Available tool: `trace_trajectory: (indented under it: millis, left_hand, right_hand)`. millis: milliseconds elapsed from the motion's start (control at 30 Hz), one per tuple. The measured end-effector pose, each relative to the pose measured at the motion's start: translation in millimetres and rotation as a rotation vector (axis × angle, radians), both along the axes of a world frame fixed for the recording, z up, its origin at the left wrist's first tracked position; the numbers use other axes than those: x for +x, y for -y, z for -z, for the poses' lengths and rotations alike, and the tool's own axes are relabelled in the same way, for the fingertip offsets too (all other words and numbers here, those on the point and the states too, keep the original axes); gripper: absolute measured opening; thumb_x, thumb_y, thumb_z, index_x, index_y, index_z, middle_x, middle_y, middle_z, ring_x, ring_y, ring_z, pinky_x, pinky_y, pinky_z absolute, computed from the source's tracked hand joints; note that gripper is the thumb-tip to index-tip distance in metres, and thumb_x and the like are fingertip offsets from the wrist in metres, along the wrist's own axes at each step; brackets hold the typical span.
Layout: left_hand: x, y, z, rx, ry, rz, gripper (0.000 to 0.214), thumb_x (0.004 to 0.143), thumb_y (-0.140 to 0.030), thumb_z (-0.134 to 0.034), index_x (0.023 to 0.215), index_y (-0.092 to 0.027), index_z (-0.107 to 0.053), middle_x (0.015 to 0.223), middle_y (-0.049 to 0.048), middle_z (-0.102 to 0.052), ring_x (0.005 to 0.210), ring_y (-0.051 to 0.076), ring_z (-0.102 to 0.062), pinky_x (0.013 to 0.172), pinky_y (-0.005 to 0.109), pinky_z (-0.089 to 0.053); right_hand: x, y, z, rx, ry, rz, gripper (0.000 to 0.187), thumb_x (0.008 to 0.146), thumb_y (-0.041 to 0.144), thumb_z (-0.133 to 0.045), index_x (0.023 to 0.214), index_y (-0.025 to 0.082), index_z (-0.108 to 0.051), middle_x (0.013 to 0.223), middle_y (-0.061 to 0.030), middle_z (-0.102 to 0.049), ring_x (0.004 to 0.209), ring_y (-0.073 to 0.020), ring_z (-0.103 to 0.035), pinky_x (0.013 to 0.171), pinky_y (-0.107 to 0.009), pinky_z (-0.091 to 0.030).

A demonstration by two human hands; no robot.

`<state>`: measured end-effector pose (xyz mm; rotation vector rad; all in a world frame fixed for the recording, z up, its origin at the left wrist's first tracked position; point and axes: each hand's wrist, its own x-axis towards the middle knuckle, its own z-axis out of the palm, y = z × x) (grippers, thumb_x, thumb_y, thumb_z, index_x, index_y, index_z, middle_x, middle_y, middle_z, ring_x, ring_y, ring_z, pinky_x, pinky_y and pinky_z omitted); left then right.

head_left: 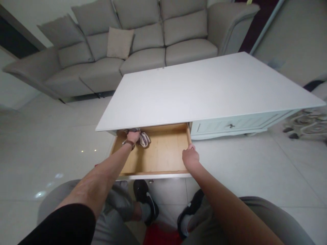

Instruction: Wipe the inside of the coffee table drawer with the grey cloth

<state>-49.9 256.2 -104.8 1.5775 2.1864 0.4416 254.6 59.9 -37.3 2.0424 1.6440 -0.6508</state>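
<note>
The left drawer [165, 151] of a white coffee table [201, 90] is pulled out, its light wooden floor showing. My left hand [133, 136], with a watch [129, 144] on the wrist, reaches into the drawer's back left corner. Its fingers are closed on a crumpled cloth [145, 140], pale with dark stripes; part of the cloth is hidden behind the hand. On the drawer's right side wall, near the front corner, my right hand [190, 157] is closed over the wooden edge.
A grey sofa [189, 54] with a beige cushion [119, 43] stands behind the table. To the right is a shut drawer with a small metal knob [231, 126]. Below the open drawer are my black shoes [145, 200] and a red object [162, 234] on the tiled floor.
</note>
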Motion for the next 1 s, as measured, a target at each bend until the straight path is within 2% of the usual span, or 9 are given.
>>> trace_trajectory:
  millis: [67, 133, 233, 367, 467, 533, 700, 867, 1000]
  left_hand:
    - [25, 3, 1.3, -0.012, -0.012, -0.027, 0.061, 0.083, -0.047, -0.064, 0.130, -0.008, -0.062, 0.124, 0.0267, -0.069, 0.119, 0.040, -0.065, 0.097, 0.052, -0.052]
    - [63, 10, 3.3, 0.000, -0.007, -0.010, 0.060, 0.081, -0.049, -0.067, 0.128, -0.013, -0.063, 0.122, 0.0220, -0.071, 0.117, 0.037, -0.066, 0.098, 0.049, -0.052]
    - [139, 26, 2.4, 0.047, 0.042, 0.186, 0.053, 0.083, -0.047, -0.067, 0.126, -0.016, -0.064, 0.117, 0.0188, -0.074, 0.113, 0.034, -0.068, 0.095, 0.045, -0.053]
    - [241, 46, -8.0, -0.014, 0.098, 0.439, 0.045, 0.086, -0.040, -0.064, 0.123, -0.015, -0.067, 0.118, 0.0217, -0.073, 0.112, 0.033, -0.069, 0.094, 0.041, -0.052]
    - [280, 53, -15.0, -0.068, 0.146, 0.550, 0.037, 0.092, -0.032, -0.055, 0.124, -0.018, -0.067, 0.121, 0.0229, -0.072, 0.113, 0.033, -0.069, 0.094, 0.042, -0.052]
    - [281, 54, -17.0, -0.076, 0.170, 0.584, 0.037, 0.094, -0.026, -0.050, 0.126, -0.019, -0.066, 0.124, 0.0222, -0.071, 0.116, 0.032, -0.068, 0.096, 0.043, -0.051]
    - [251, 53, -18.0, -0.096, 0.113, 0.680, 0.042, 0.091, -0.019, -0.054, 0.132, -0.021, -0.062, 0.124, 0.0213, -0.071, 0.115, 0.035, -0.068, 0.096, 0.045, -0.052]
    - [225, 50, -19.6, -0.048, 0.026, 0.590, 0.044, 0.090, -0.018, -0.057, 0.133, -0.021, -0.060, 0.124, 0.0146, -0.072, 0.114, 0.028, -0.069, 0.098, 0.036, -0.052]
    - [184, 46, -19.6, -0.018, -0.077, 0.534, 0.037, 0.092, -0.021, -0.056, 0.128, -0.023, -0.063, 0.119, 0.0119, -0.075, 0.109, 0.026, -0.071, 0.094, 0.031, -0.052]
  right_hand:
    - [0, 0, 2.8, 0.007, -0.008, -0.001, 0.055, 0.096, 0.002, -0.029, 0.137, 0.010, -0.063, 0.146, -0.0310, -0.044, 0.105, -0.0225, -0.071, 0.083, -0.034, -0.058]
    - [1, 0, 4.2, 0.005, -0.009, 0.002, 0.055, 0.096, 0.002, -0.029, 0.138, 0.010, -0.063, 0.146, -0.0310, -0.044, 0.104, -0.0224, -0.071, 0.082, -0.034, -0.058]
    - [1, 0, 2.1, -0.006, -0.001, 0.002, 0.055, 0.096, 0.001, -0.027, 0.137, 0.008, -0.063, 0.148, -0.0324, -0.041, 0.107, -0.0228, -0.070, 0.085, -0.034, -0.058]
    - [0, 0, -5.6, -0.008, 0.003, 0.015, 0.055, 0.098, 0.002, -0.024, 0.142, 0.006, -0.058, 0.151, -0.0336, -0.039, 0.110, -0.0222, -0.070, 0.091, -0.034, -0.056]
    - [-1, -1, -9.3, 0.015, 0.016, 0.009, 0.057, 0.097, 0.001, -0.023, 0.146, 0.003, -0.053, 0.149, -0.0351, -0.042, 0.111, -0.0234, -0.070, 0.090, -0.034, -0.057]
    - [-1, -1, -10.4, 0.038, 0.018, 0.016, 0.057, 0.097, 0.001, -0.024, 0.148, 0.003, -0.051, 0.147, -0.0352, -0.044, 0.111, -0.0242, -0.070, 0.090, -0.034, -0.057]
    - [0, 1, -13.3, 0.008, 0.011, 0.005, 0.055, 0.099, 0.005, -0.025, 0.142, 0.007, -0.059, 0.149, -0.0335, -0.042, 0.110, -0.0243, -0.070, 0.090, -0.034, -0.057]
    - [1, 4, -13.1, 0.009, 0.036, -0.035, 0.055, 0.098, 0.004, -0.025, 0.140, 0.010, -0.061, 0.146, -0.0323, -0.044, 0.111, -0.0241, -0.070, 0.087, -0.032, -0.057]
    - [1, 4, -11.4, 0.024, 0.034, -0.029, 0.056, 0.097, 0.002, -0.026, 0.138, 0.009, -0.063, 0.146, -0.0321, -0.045, 0.107, -0.0227, -0.071, 0.085, -0.031, -0.056]
